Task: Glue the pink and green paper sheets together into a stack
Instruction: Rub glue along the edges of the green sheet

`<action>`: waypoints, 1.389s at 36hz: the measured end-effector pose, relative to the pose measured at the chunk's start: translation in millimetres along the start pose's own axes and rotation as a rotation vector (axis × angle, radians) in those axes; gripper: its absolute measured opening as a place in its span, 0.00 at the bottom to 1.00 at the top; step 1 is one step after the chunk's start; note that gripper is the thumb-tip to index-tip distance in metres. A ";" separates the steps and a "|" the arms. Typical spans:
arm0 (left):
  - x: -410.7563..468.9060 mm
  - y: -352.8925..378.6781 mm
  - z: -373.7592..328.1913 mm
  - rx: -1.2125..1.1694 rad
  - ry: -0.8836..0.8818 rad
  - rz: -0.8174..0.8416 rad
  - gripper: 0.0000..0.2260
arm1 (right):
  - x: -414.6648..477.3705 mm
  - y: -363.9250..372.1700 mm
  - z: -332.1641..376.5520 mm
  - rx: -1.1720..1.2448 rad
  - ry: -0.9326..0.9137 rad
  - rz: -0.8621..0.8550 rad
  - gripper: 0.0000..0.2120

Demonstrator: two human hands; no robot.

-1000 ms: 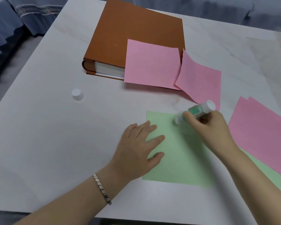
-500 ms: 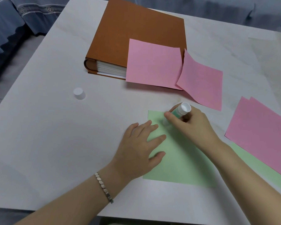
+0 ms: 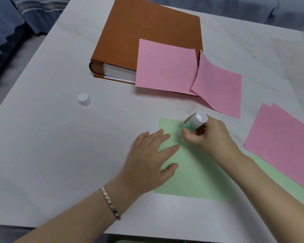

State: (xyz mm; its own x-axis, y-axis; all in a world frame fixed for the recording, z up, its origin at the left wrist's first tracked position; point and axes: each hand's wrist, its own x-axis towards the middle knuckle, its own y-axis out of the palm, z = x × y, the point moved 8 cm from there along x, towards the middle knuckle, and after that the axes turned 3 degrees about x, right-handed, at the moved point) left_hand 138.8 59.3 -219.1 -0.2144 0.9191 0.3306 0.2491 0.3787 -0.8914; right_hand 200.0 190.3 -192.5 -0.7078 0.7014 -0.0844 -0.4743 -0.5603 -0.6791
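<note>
Glue stick tip blurred, indistinct.

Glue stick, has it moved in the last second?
Yes. The glue stick in the right hand has slid left along the far edge of the green sheet, toward its far-left corner.

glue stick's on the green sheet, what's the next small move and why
Probably drag the glue stick rightward across the green sheet: the right hand holds its tip down near the far left corner, with the left hand flat, pinning the paper.
</note>
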 end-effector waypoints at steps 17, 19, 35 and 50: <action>-1.2 1.1 1.0 -0.018 -0.010 0.019 0.16 | -14.7 -46.6 -21.9 -0.036 0.084 -0.128 0.03; -0.8 1.5 1.0 -0.015 -0.010 0.019 0.16 | -14.4 -39.4 -15.3 0.011 0.076 -0.119 0.04; -1.0 -0.3 0.1 -0.025 -0.001 0.011 0.16 | -15.3 -20.7 -14.7 -0.002 0.016 0.002 0.06; 5.2 -4.4 -4.2 -0.023 -0.025 0.024 0.15 | -43.2 -79.8 -49.8 0.226 0.163 -0.203 0.02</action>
State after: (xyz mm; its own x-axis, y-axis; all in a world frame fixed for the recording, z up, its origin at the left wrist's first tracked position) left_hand 140.6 62.9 -212.2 -0.2314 0.9251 0.3012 0.2761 0.3593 -0.8914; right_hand 294.5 226.6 -170.9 -0.5025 0.8597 -0.0919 -0.7137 -0.4725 -0.5171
